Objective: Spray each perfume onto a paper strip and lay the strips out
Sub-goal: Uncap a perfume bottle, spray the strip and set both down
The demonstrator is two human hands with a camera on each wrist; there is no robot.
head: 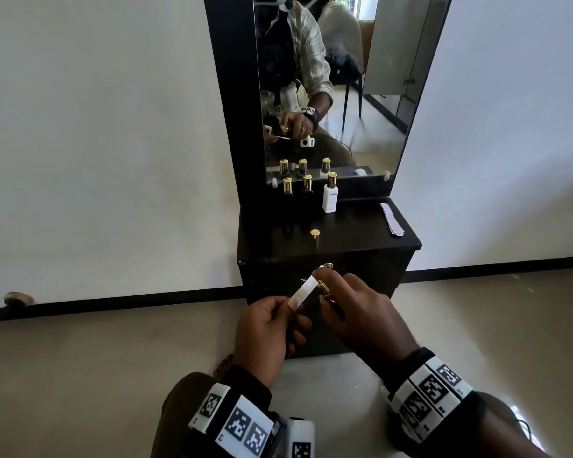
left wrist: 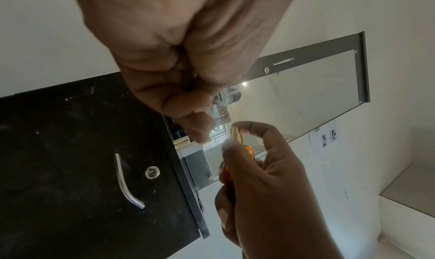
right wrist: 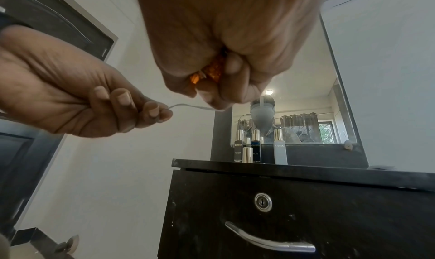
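Plainly the paper strip [head: 303, 290] is the flimsy one of the pair; the left hand [head: 268, 335] pinches its near end between thumb and fingers, and in the right-wrist view the free length already sags and curves toward the sprayer; it is probably light enough to flutter or buckle, so a hold close to one end, away from the part to be wetted, looks right. The right hand [head: 361, 320] has its grip clamped round a slim amber perfume bottle [left wrist: 248, 151], forefinger curled over the gold nozzle [head: 325, 287], which sits just beside the strip's far end; smooth glass of that kind seems likely to slip and to break if dropped, so the full wrap about its body suits it. On the desk [head: 354, 226] stand three capped bottles, the white one [head: 330, 197] rightmost, a loose gold cap [head: 315, 235] in front, and spare strips [head: 391, 218] at the right edge; whether spray is leaving the nozzle cannot be made out.
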